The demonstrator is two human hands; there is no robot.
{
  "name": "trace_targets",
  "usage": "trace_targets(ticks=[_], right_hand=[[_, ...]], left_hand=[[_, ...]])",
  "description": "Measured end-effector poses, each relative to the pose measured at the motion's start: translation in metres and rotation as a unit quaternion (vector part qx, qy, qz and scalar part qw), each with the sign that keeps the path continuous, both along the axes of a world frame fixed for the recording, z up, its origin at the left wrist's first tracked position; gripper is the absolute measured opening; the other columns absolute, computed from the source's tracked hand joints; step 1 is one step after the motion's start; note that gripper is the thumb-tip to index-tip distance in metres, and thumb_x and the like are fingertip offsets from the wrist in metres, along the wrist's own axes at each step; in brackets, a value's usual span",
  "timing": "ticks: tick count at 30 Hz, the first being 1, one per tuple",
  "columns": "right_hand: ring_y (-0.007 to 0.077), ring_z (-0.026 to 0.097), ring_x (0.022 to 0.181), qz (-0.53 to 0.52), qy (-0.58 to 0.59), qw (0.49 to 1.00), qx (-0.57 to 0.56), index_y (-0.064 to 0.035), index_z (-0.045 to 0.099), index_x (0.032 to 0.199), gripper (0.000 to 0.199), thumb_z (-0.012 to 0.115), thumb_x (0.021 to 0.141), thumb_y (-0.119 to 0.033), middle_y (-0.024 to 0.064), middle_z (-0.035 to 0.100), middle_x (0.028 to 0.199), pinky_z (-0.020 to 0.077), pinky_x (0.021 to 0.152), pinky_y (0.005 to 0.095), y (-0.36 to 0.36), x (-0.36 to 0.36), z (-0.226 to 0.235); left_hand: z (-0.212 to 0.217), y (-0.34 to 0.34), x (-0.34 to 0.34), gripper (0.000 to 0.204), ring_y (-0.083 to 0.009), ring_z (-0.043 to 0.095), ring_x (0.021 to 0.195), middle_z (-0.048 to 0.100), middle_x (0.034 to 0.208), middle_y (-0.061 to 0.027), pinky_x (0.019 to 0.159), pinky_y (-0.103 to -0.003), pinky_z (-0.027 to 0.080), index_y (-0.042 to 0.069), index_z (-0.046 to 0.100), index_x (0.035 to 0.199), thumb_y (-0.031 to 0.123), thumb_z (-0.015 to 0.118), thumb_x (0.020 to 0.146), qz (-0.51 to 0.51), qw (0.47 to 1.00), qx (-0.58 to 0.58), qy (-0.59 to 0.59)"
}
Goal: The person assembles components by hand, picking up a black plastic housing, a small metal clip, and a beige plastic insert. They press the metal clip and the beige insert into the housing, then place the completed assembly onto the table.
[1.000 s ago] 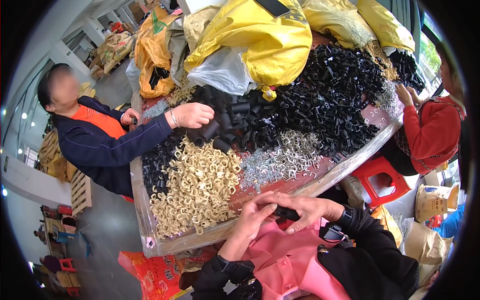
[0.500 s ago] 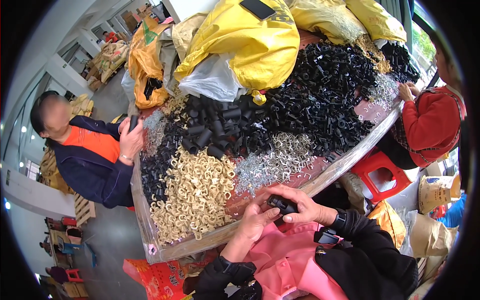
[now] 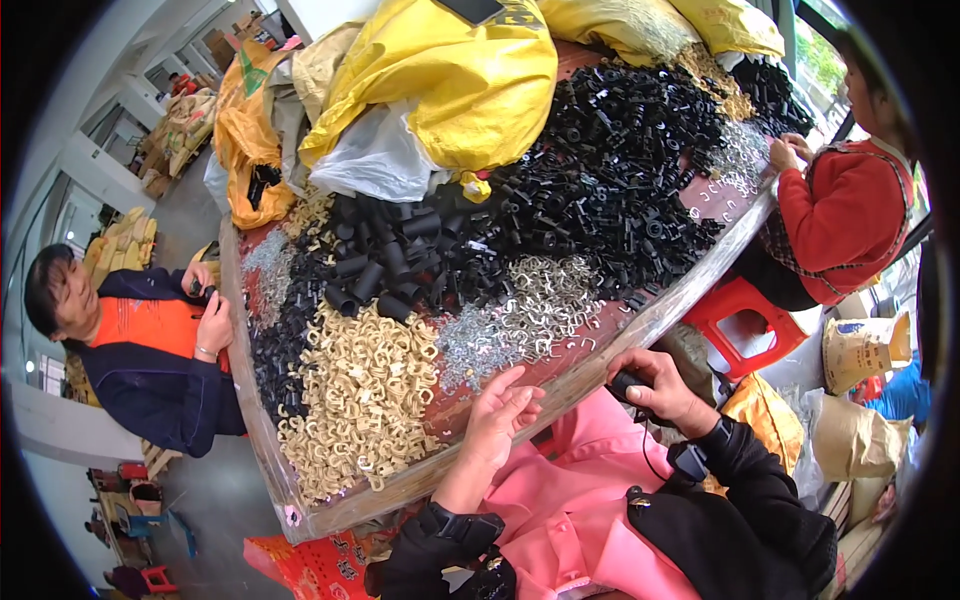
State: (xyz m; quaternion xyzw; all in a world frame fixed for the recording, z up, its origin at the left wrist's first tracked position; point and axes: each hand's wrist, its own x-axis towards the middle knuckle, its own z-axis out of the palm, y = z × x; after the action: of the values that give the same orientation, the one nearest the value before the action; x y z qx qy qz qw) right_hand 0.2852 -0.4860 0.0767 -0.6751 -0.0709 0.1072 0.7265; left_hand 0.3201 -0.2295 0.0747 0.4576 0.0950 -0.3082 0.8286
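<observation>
My right hand is clenched on a black part at the table edge; my left hand has let go of it, fingers spread at nine o'clock, reaching toward the clips.

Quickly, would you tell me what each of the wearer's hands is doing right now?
Left hand: open, empty, fingers spread over the table edge.
Right hand: closed around a small black part.
</observation>
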Motion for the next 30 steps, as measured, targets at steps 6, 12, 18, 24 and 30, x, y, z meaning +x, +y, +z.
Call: trace_targets(ticks=[6,12,18,24,30], right_hand=[[0.0168,0.054,0.081,0.132,-0.176,0.914,-0.34,0.0033,0.054,0.094,0.044,0.067,0.068,-0.03,0.0088,0.057,0.09,0.0418,0.074,0.0267,-0.06,0.008,0.012],[0.0225,0.057,0.076,0.092,-0.077,0.952,-0.282,-0.0005,0.055,0.098,0.038,0.065,0.069,-0.022,0.0109,0.058,0.085,0.0451,0.067,0.031,-0.04,0.035,0.025],[0.021,0.056,0.073,0.129,-0.178,0.907,-0.359,-0.0029,0.056,0.096,0.027,0.062,0.073,-0.015,0.0095,0.057,0.077,0.0441,0.064,0.0309,0.01,0.063,0.006],[0.023,0.056,0.07,0.125,-0.172,0.932,-0.294,-0.002,0.056,0.093,0.023,0.061,0.073,-0.013,0.0101,0.057,0.077,0.0446,0.061,0.0312,0.019,0.068,-0.006],[0.0257,0.055,0.064,0.117,-0.171,0.936,-0.284,-0.0022,0.057,0.09,0.019,0.06,0.072,-0.01,0.0108,0.056,0.077,0.045,0.056,0.0323,0.039,0.071,-0.002]], left_hand=[[0.002,0.01,0.022,0.038,-0.0108,0.055,0.07,0.058,0.091,-0.0117,0.06,-0.021,0.046,-0.001,0.04,0.115,0.008,0.053,0.081,0.018,0.997,0.064,-0.048],[-0.018,0.01,0.078,0.035,-0.0109,0.054,0.068,0.057,0.093,-0.0091,0.059,-0.021,0.044,0.001,0.046,0.111,0.008,0.056,0.078,0.036,0.934,0.274,-0.227],[-0.008,-0.01,0.125,0.039,-0.0193,0.056,0.07,0.052,0.099,-0.0103,0.062,-0.028,0.045,0.003,0.049,0.105,0.009,0.063,0.07,0.065,0.693,0.535,-0.479],[-0.01,-0.006,0.156,0.036,-0.0334,0.053,0.076,0.049,0.095,-0.0132,0.068,-0.038,0.045,0.004,0.051,0.097,0.007,0.065,0.064,0.012,0.592,0.655,-0.47],[-0.013,0.017,0.147,0.031,-0.0272,0.055,0.078,0.052,0.086,-0.0101,0.067,-0.034,0.046,0.002,0.05,0.092,0.009,0.066,0.066,0.111,0.623,0.586,-0.507]])
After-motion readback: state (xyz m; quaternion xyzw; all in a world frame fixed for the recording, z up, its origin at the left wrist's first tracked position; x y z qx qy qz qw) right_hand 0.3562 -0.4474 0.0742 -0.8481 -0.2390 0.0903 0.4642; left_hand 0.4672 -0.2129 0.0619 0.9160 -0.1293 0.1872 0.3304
